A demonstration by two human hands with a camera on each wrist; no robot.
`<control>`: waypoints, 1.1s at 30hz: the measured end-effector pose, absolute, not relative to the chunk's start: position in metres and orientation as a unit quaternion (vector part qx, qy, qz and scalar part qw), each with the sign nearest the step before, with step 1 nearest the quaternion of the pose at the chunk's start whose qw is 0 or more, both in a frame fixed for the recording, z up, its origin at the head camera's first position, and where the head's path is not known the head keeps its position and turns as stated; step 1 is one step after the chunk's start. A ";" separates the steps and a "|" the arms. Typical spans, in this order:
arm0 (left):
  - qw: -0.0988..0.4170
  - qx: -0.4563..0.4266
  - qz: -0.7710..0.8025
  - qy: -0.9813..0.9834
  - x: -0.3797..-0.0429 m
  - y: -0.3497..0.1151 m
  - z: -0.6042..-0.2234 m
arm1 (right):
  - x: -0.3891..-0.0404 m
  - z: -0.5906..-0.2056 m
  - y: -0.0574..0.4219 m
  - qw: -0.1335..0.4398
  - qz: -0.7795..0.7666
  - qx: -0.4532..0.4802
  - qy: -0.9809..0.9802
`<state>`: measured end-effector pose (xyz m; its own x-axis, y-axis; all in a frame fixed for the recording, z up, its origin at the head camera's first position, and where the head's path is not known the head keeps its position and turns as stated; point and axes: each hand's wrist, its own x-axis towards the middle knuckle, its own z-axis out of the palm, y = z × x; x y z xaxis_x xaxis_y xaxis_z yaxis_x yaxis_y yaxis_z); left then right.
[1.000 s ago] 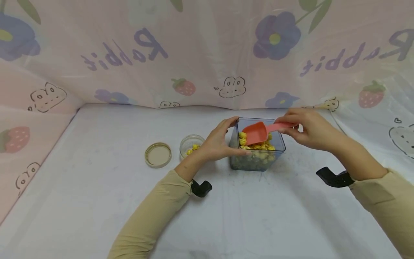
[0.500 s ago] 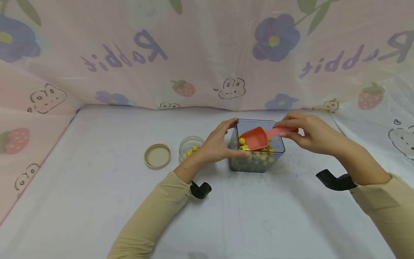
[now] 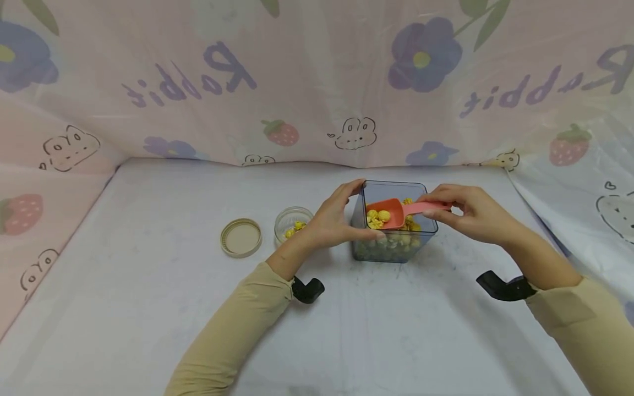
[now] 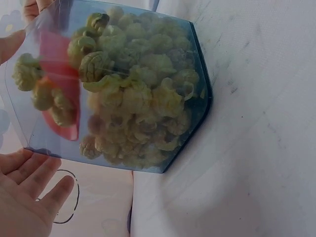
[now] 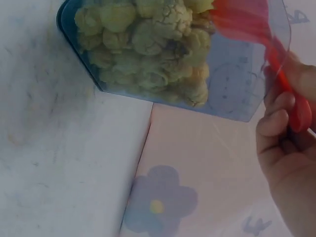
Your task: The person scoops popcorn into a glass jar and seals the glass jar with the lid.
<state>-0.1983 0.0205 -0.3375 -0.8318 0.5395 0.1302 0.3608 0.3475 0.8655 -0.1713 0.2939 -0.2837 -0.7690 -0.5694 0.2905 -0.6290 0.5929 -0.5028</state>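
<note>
A clear bluish rectangular container [image 3: 361, 250] holds yellow popcorn [image 4: 133, 98]. My left hand [image 3: 329, 223] grips its left side, thumb along the near wall and fingers around the far left corner. My right hand [image 3: 470, 213] pinches the pink handle of a red scoop [image 3: 395, 213] between thumb and fingers. The scoop's bowl is inside the container, with a few popcorn pieces in it. Through the wall in the left wrist view, the scoop [image 4: 54, 49] shows above the heap. The right wrist view shows fingers [image 5: 274, 123] curled near the handle end.
Left of the container stands a small round clear jar [image 3: 286, 218] with a few popcorn pieces, partly covered by the left forearm. Farther left lies a round beige-rimmed lid [image 3: 241, 237]. A printed curtain [image 3: 317, 82] hangs behind the white table surface [image 3: 148, 275].
The right hand has moved slightly down. The scoop has shifted within the container, its bowl now carrying visible popcorn pieces, where before it looked bare. The left hand holds its place on the container.
</note>
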 end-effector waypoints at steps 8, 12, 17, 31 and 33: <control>0.083 0.276 0.496 0.819 -0.199 0.020 -0.337 | -0.167 -0.288 0.301 0.043 0.362 0.325 -0.873; 0.086 0.272 0.494 0.821 -0.199 0.020 -0.337 | -0.164 -0.291 0.305 0.030 0.385 0.287 -0.877; 0.088 0.270 0.494 0.822 -0.199 0.020 -0.336 | -0.160 -0.295 0.307 0.019 0.408 0.217 -0.887; 0.093 0.264 0.494 0.823 -0.199 0.020 -0.337 | -0.159 -0.301 0.307 0.030 0.444 0.134 -0.885; 0.094 0.264 0.494 0.823 -0.199 0.020 -0.337 | -0.159 -0.303 0.308 0.032 0.461 0.130 -0.877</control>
<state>-0.1985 0.0200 -0.3370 -0.8433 0.5269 0.1058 0.3416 0.3735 0.8624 -0.1592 0.3081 -0.3031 -0.9642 -0.1985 0.1758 -0.2574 0.5419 -0.8000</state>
